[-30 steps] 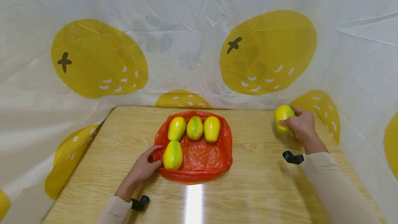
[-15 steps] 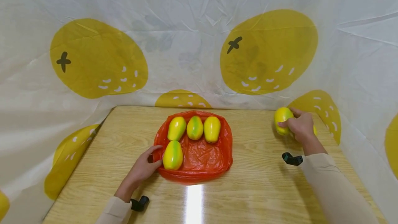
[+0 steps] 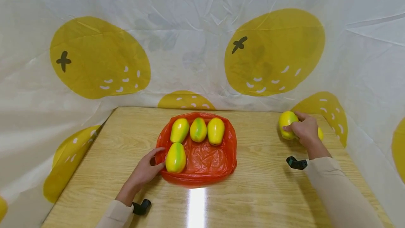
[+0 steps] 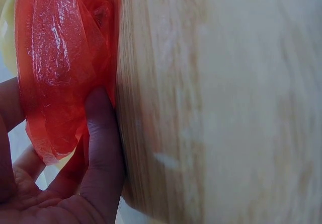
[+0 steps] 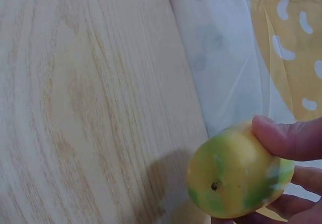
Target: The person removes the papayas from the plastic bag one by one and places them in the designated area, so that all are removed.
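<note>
My right hand (image 3: 305,129) grips a yellow papaya (image 3: 288,125) with green streaks near the table's far right corner. Up close in the right wrist view, the thumb presses on top of that papaya (image 5: 239,173), fingers beneath. My left hand (image 3: 147,168) holds the left side of a red plastic bag (image 3: 209,156), opened out like a shallow tray. In the left wrist view the thumb lies against the red plastic (image 4: 60,58), with other fingers behind it. Three papayas (image 3: 198,130) form a row at the bag's back, and another papaya (image 3: 175,157) lies front left.
Behind the right wrist, another yellow papaya (image 3: 321,134) shows only in part. A wooden table (image 3: 259,192) bears everything. White cloth (image 3: 190,62) printed with large yellow fruit surrounds its back and sides. A black wrist mount (image 3: 296,163) sits by each sleeve.
The right hand and its papaya have moved slightly down in the view, toward the table's near side. The papaya behind the wrist has come into sight. The left hand stays put.
</note>
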{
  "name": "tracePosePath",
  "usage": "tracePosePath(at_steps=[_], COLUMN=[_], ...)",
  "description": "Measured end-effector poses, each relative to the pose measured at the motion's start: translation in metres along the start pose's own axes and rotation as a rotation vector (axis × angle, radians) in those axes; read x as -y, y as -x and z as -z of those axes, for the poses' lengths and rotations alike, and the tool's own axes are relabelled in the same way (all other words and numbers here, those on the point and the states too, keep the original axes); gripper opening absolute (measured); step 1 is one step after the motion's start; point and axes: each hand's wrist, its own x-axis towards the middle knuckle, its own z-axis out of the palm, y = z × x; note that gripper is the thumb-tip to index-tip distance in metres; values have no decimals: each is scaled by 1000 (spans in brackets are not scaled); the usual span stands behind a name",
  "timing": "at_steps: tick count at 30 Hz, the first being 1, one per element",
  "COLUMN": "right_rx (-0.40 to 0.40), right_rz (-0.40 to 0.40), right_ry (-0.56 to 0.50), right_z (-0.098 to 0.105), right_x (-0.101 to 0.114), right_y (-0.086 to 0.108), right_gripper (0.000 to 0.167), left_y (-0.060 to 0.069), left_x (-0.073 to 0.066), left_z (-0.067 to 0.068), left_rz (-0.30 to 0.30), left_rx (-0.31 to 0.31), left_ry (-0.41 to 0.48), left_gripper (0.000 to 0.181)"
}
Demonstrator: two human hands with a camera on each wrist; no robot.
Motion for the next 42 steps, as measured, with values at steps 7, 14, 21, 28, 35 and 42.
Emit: tracePosePath(at_steps=[7,14,21,28,35,42], right_rx=[2,-21,-42,-4,5,36], right_rz=[-20,1,-11,3,4,1], right_ry=[24,55,87,96,106,153], right_z=[-3,-4,-4,-6,-6,-7], right_x=[-1,-2,-4,-3,-6,-8], right_y=[2,1,0,0,-2,-4], right_gripper=[92,91,91,94,96,98], left_y=[0,-2,-4,-2,0,1], left_x=[0,-1,0,2,-1,-2], left_z=[0,-1,-2,-1,-1,0], left_rz=[6,6,9,10,12,8], left_rx=[-2,1,-3,1,0,-4], left_ry=[2,-7,-11,-12,-15,-9], left_gripper=[55,55,55,56,56,56])
